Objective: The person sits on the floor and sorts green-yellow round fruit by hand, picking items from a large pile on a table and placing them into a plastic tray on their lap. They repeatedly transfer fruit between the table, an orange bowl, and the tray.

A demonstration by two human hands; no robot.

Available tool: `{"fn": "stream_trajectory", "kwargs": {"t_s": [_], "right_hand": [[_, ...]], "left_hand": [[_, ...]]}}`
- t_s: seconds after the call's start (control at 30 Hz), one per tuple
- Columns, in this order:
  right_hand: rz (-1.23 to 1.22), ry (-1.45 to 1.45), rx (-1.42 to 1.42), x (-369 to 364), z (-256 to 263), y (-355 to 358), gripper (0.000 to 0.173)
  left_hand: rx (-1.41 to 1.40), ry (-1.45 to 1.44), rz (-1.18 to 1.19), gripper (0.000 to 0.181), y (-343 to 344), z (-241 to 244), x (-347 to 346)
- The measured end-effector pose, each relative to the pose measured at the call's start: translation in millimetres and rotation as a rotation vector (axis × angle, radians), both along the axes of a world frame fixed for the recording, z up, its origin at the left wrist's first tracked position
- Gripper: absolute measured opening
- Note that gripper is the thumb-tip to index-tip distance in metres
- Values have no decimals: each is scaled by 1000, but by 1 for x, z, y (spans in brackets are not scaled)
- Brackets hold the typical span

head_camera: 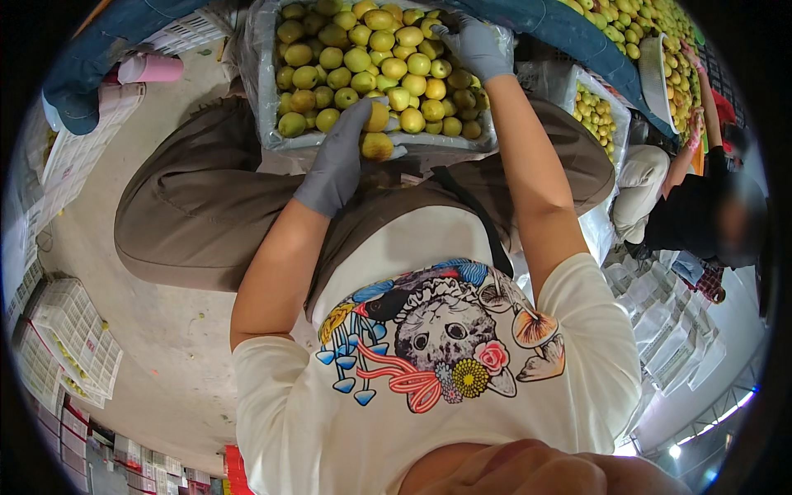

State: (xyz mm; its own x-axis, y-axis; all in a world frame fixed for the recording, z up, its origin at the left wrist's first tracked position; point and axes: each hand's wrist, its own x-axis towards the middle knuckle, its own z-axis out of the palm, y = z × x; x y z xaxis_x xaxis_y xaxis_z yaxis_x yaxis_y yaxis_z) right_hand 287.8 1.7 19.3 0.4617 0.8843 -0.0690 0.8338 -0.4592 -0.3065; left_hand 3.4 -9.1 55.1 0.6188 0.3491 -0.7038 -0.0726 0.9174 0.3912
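Across my lap sits a pale crate [378,146] lined with clear plastic and filled with round yellow-green fruits [357,60]. At its near edge, my grey-gloved left hand [339,154] holds two fruits, an upper one [376,117] and a brownish lower one [376,146]. My right hand [475,48], gloved the same way, reaches into the far right corner of the crate. Its fingers touch the fruits there, and its fingertips are partly hidden, so I cannot tell whether it grips one.
A second lined crate of fruit [595,117] stands to the right. Beyond it, a co-worker [693,213] handles fruit by a white basket [654,77]. White plastic crates [77,334] and a pink container [150,68] are at left; stacked pale crates [665,328] at lower right.
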Motion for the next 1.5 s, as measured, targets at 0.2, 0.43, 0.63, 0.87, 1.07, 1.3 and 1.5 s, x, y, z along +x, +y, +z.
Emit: {"fn": "stream_trajectory", "kwargs": {"t_s": [0.2, 0.43, 0.63, 0.87, 1.07, 1.3, 1.5], "right_hand": [[226, 799, 31, -39, 41, -47, 42], [506, 778, 30, -95, 64, -84, 51], [23, 745, 159, -36, 28, -86, 47], [-56, 170, 92, 18, -22, -65, 50], [-110, -24, 47, 0, -8, -60, 44], [41, 308, 318, -10, -10, -88, 42], [421, 716, 93, -94, 64, -113, 55]], "left_hand": [[61, -113, -71, 41, -4, -11, -2], [206, -110, -250, 36, -7, -7, -3], [674, -157, -301, 39, -10, -21, -4], [64, -124, -240, 50, -3, -1, 3], [165, -131, -210, 52, -9, -5, 5], [385, -102, -276, 57, -13, -13, 4], [508, 3, -406, 59, -12, -9, 6]]}}
